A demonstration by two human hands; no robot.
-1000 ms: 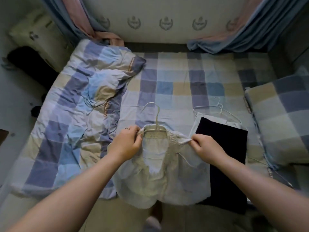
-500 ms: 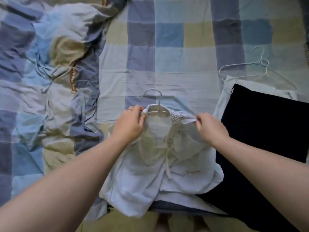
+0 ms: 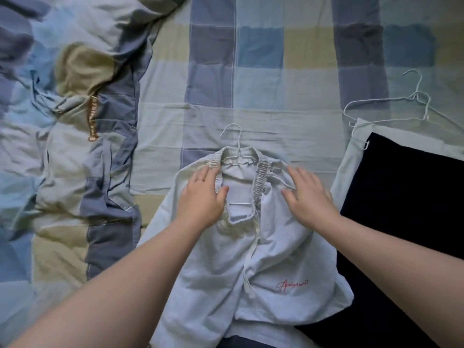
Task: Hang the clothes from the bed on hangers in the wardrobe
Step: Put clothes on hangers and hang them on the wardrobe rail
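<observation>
A pair of pale, whitish-blue cotton shorts (image 3: 263,259) with a gathered elastic waistband is seen spread flat on the bed, near its front edge, waistband pointing away from the person. A thin white wire hanger (image 3: 238,149) has been threaded into the waist opening: its hook projects beyond the waistband onto the sheet, while its lower bar is visible inside the opening. A white drawstring (image 3: 251,259) is trailed down the middle of the shorts, and a small line of red embroidered script (image 3: 292,283) is shown on the leg nearer the person's right. The left hand (image 3: 200,199) is laid palm-down on the left side of the waistband, fingers straight and thumb stretched toward the opening; nothing is gripped by it, and a ring is worn on one finger. The right hand (image 3: 308,197) is likewise rested flat on the cloth just right of the waistband, fingers spread and relaxed, with nothing clasped. Just beside the shorts on the right, a black folded garment (image 3: 406,197) is laid over a pale folded cloth (image 3: 351,159), and its near edge is overlapped by the shorts. At the far corner of that cloth, more bare white wire hangers (image 3: 386,109) are rested. Everything is carried by a checked bedsheet of blue, grey and beige squares (image 3: 263,84), and a crumpled duvet in the same checks (image 3: 62,121) is heaped to the left.
</observation>
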